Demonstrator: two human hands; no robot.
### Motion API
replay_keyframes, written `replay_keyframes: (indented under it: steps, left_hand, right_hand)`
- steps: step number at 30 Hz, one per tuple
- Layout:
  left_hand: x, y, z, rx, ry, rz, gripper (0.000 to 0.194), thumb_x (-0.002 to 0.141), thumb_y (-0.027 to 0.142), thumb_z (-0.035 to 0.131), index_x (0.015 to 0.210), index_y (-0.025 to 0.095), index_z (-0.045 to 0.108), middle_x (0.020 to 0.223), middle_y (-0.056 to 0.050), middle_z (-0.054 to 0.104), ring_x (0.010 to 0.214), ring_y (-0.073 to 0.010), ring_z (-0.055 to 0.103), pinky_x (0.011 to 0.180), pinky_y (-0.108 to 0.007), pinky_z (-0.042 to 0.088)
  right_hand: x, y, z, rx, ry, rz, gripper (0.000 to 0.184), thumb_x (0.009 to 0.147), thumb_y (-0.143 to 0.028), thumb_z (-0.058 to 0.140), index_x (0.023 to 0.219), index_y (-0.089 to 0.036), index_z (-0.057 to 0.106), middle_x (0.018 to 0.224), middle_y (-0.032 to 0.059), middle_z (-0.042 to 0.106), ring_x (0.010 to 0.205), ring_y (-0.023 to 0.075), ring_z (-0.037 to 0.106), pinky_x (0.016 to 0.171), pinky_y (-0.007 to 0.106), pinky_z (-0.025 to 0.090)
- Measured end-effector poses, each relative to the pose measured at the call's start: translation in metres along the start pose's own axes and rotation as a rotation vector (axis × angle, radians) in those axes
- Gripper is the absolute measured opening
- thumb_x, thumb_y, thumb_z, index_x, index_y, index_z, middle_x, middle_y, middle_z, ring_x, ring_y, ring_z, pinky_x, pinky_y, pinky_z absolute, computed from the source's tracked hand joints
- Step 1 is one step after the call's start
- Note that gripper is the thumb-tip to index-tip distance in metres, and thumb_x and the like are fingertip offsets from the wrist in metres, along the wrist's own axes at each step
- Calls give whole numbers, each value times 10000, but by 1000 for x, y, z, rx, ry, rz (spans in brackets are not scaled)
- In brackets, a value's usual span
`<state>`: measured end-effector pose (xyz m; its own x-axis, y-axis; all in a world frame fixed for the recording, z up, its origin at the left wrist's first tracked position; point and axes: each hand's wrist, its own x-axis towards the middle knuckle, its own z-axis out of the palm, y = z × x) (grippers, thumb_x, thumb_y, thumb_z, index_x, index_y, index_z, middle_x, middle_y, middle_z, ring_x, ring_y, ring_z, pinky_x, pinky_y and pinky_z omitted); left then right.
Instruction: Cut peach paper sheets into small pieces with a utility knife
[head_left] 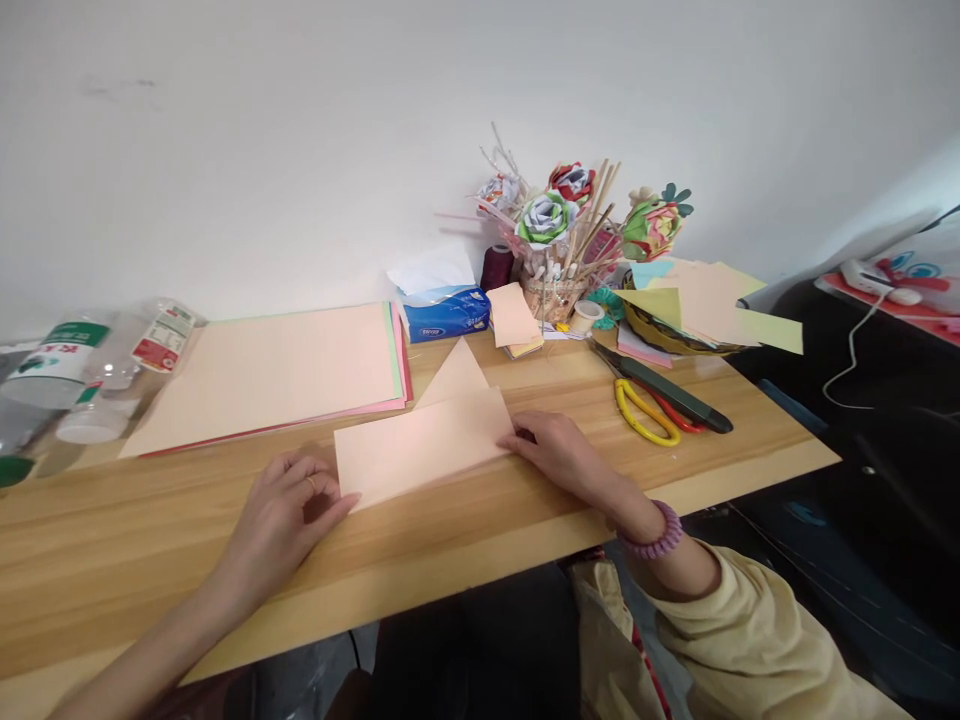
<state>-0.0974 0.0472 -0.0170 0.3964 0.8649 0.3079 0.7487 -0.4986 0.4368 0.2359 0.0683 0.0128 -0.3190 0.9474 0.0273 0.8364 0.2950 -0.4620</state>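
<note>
Nearby, paper stack [285,370], tissue box [446,315], left grip [281,515] and right grip [559,455] pinching one peach sheet [420,445]

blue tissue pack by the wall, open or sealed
Open: a white tissue sticks out of the top of the blue tissue pack.

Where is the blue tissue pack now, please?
In the head view, the blue tissue pack sits near centre by the wall, right of the large paper stack.
</note>
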Motion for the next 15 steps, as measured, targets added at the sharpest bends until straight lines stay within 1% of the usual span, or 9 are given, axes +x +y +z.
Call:
replay_keyframes:
  steps: [8, 12, 14, 15]
  left_hand:
    - [0, 1, -2, 9, -9, 23, 292, 848, 451, 523, 673, 219, 554, 782, -17, 569, 805, -215, 465, 732, -350, 365]
    - [-1, -1, -1, 44, -37, 12, 303, 857, 462, 498, 680, 217, 519, 783, -22, 555, 809, -226, 468, 734, -364, 377]
    - [-3, -3, 1, 75, -27, -25, 290, 846, 491, 503, 750, 217, 507, 820, -34, 543, 835, -243, 478, 754, -389, 398]
    - [-3, -3, 2, 92, -1, -39, 295, 837, 508, 509, 824, 213, 509, 875, -49, 539, 871, -257, 486, 778, -410, 409]
  right_hand:
    - [-1, -1, 3, 12, 19, -12, 214, 870, -289, 545, 682, -189, 516, 710, 7, 593, 659, 129, 517, 609, 234, 323]
    - [-2, -2, 4, 3, 29, -12, 191, 867, -270, 550, 700, -192, 502, 734, 11, 580, 685, 136, 509, 626, 241, 326]
    - [-3, -4, 4, 0, 31, -8, 179, 865, -263, 551, 710, -192, 497, 745, 13, 575, 692, 139, 502, 631, 244, 329]
    - [-3, -5, 3, -1, 31, -7, 176, 866, -260, 549, 713, -192, 494, 750, 15, 573, 694, 140, 499, 634, 246, 331]
